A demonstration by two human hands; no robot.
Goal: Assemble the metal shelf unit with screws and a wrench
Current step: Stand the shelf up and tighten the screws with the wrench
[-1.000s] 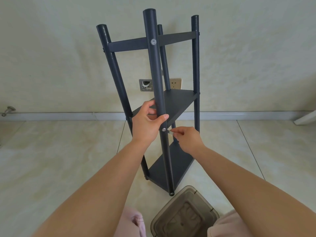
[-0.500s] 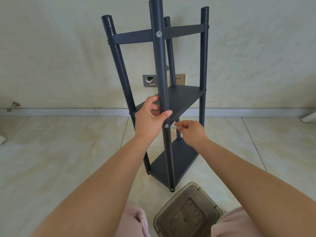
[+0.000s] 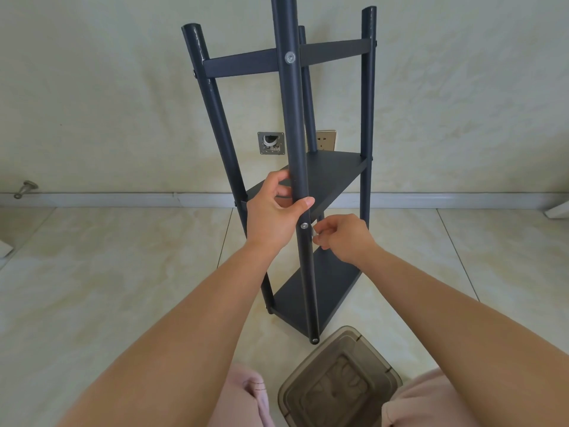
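Observation:
A dark metal shelf unit (image 3: 335,177) stands upright on the floor with four round posts and three tiers. My left hand (image 3: 274,214) grips the nearest post (image 3: 292,124) at the height of the middle shelf. A silver screw (image 3: 304,225) sits in that post just below my left thumb. My right hand (image 3: 345,237) pinches a small silvery wrench (image 3: 314,234) right beside that screw, behind the post. Another screw head (image 3: 289,57) shows at the top tier.
A brownish translucent plastic box (image 3: 338,380) lies on the tiled floor between my knees, just in front of the nearest post's foot. The wall behind carries an open socket box (image 3: 271,143) and a socket (image 3: 326,140). A metal door stop (image 3: 26,189) sits at the left skirting.
The view has shifted so the shelf sits higher and nearer. My right hand has turned slightly beside the screw; my left hand keeps its hold on the post.

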